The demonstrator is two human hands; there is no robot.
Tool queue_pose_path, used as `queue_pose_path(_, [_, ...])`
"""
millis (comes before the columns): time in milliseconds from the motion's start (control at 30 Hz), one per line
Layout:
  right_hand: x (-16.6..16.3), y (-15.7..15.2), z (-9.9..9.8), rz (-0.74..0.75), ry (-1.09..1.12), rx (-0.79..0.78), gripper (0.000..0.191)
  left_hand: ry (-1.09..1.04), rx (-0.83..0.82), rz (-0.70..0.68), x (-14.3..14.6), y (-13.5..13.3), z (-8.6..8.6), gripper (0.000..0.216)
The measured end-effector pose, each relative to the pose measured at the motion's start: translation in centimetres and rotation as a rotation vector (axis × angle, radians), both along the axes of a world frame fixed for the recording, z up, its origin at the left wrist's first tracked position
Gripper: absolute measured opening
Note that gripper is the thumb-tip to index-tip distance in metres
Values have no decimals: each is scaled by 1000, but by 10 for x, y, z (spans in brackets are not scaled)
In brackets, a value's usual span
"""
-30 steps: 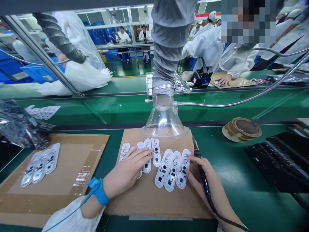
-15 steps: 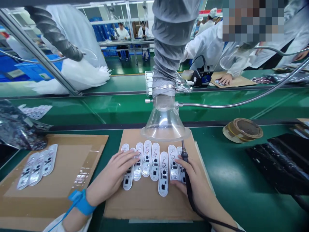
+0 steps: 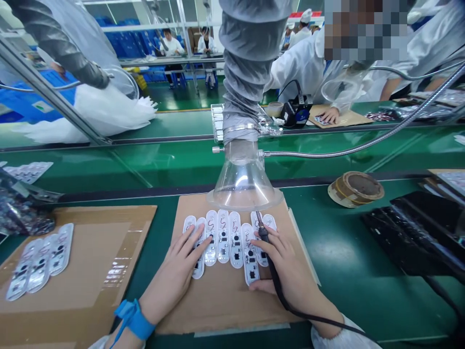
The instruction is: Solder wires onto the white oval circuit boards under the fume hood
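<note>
Several white oblong plastic pieces carrying circuit boards and red wires (image 3: 223, 237) lie side by side in a row on a cardboard sheet (image 3: 221, 303). My left hand (image 3: 174, 266) rests with outstretched fingers on the pieces at the row's left end. My right hand (image 3: 286, 261) holds a soldering iron (image 3: 264, 234), its tip pointing up and away, its cable trailing over the wrist. The right thumb touches the lower end of a piece (image 3: 251, 261) that sits lower than its neighbours. My right fingers partly cover the pieces at that end. A blue strap (image 3: 134, 317) circles my left wrist.
A clear fume hood (image 3: 245, 186) hangs over the cardboard's far edge. More pieces (image 3: 39, 264) lie on cardboard at left, near a dark shiny bag (image 3: 22, 208). A tape roll (image 3: 356, 189) and black plastic (image 3: 417, 237) lie right. Across the bench a co-worker's hand (image 3: 330, 115) rests on pieces.
My right hand, with the soldering iron, has moved left along the row, and its thumb is now at the lower piece. The right-end pieces sit closer together. The view has shifted slightly.
</note>
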State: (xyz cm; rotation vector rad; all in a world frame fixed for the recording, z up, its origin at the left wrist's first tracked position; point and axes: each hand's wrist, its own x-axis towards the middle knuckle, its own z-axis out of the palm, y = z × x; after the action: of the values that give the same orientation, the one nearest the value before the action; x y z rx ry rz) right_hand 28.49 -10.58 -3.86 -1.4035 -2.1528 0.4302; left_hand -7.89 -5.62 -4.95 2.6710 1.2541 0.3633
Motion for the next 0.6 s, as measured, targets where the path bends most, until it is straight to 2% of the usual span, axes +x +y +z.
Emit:
queue_pose_path(233, [-2, 1, -5, -141, 66, 5, 75, 57, -31, 36, -16, 3, 15, 90])
queue_pose_path(367, [-2, 5, -7, -147, 76, 2, 69, 26, -32, 37, -21, 11, 16, 86])
queue_pose_path(600, [-3, 9, -4, -141, 155, 63, 63, -31, -59, -75, 8, 18, 16, 73])
